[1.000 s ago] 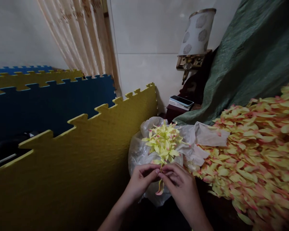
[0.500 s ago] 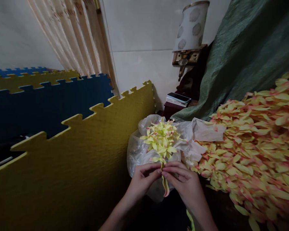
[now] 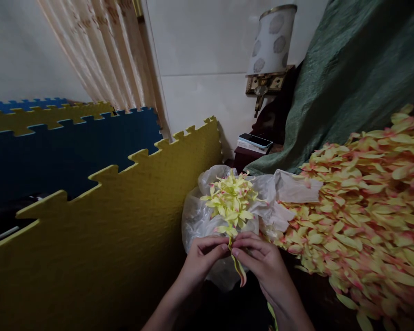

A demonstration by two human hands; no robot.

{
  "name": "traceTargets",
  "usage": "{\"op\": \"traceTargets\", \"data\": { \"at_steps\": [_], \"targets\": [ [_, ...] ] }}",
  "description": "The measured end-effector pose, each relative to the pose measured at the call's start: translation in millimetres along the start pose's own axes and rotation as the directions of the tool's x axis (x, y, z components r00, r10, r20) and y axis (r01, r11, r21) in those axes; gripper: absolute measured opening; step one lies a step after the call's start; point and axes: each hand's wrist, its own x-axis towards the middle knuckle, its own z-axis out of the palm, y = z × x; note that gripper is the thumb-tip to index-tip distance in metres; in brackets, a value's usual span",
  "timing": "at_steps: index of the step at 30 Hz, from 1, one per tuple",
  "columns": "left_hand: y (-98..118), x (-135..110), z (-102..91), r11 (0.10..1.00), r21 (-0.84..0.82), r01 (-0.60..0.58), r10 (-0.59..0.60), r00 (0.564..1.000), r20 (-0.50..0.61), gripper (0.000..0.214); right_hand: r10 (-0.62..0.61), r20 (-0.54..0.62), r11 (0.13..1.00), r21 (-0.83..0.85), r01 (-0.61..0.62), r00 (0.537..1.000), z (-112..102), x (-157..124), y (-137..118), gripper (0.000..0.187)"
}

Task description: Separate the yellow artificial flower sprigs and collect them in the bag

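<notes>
Head view: left hand (image 3: 207,255) and right hand (image 3: 262,255) meet on a narrow petal strip (image 3: 240,272).

Thumb and forefinger of each are pinched nearly together on it, and its pink-tipped end trails below them. Just beyond the fingertips, a yellow-green flower bunch (image 3: 232,197) lies over a crumpled clear bag (image 3: 193,223); whether strip and bunch join is hard to tell. Rightward spreads a heap of yellow-and-pink petals (image 3: 359,216), green cloth (image 3: 317,101) behind; leftward stands a yellow foam mat (image 3: 141,220). Farther back, a phone (image 3: 255,140) lies below a wall lamp (image 3: 272,41).
</notes>
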Motion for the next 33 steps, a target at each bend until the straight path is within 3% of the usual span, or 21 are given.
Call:
{"op": "traceTargets", "data": {
  "at_steps": [3,6,9,11,15,18,21,24,26,30,33],
  "targets": [
    [2.1,-0.6,0.2,0.998,0.037,-0.042,0.041,0.999,0.011,0.023,-0.045,0.003,0.997,-0.068,0.045,0.999,2.2,-2.9,-2.5,0.013],
    [2.0,-0.7,2.5,0.992,0.086,-0.094,0.094,0.996,-0.002,0.016,-0.169,-0.029,0.957,-0.242,0.158,0.985,11.6,-9.0,-3.9,0.013],
    [-2.2,0.3,6.5,0.986,0.098,-0.134,0.141,0.988,-0.064,0.015,-0.341,-0.120,0.858,-0.445,0.256,0.932,26.2,-15.0,1.8,0.015],
    [-6.9,2.0,9.1,0.993,0.033,-0.113,0.117,0.982,-0.152,0.018,-0.427,-0.255,0.821,-0.511,0.254,0.868,34.8,-17.4,9.3,0.015],
    [-13.7,8.3,8.8,0.983,-0.157,-0.095,0.032,0.932,-0.361,0.028,-0.394,-0.578,0.906,-0.373,0.198,0.715,39.9,-16.8,18.6,0.018],
    [-11.6,14.2,0.4,0.972,-0.187,-0.145,0.046,0.890,-0.455,0.033,-0.321,-0.652,0.946,-0.259,0.197,0.686,31.2,-9.2,10.9,0.018],
    [-3.6,19.7,-12.9,0.953,-0.210,-0.218,0.075,0.842,-0.535,0.034,-0.375,-0.682,0.927,-0.286,0.244,0.627,16.9,12.4,-7.1,0.015],
    [4.3,23.7,-22.5,0.944,-0.207,-0.256,0.091,0.809,-0.581,0.038,-0.582,-0.624,0.813,-0.431,0.391,0.522,5.5,50.6,-27.2,0.011],
    [5.9,25.0,-23.7,0.960,-0.170,-0.221,0.091,0.824,-0.559,0.039,-0.721,-0.497,0.691,-0.574,0.440,0.483,2.8,77.3,-37.5,0.008],
    [3.6,25.5,-18.5,0.975,-0.132,-0.180,0.082,0.839,-0.538,0.040,-0.788,-0.163,0.490,-0.750,0.444,0.594,11.2,94.9,-46.6,0.016],
    [6.8,23.5,-13.7,0.970,-0.096,-0.224,0.134,0.821,-0.555,0.038,-0.758,-0.135,0.532,-0.694,0.485,0.637,24.9,67.5,-44.8,0.013]
  ]
}}
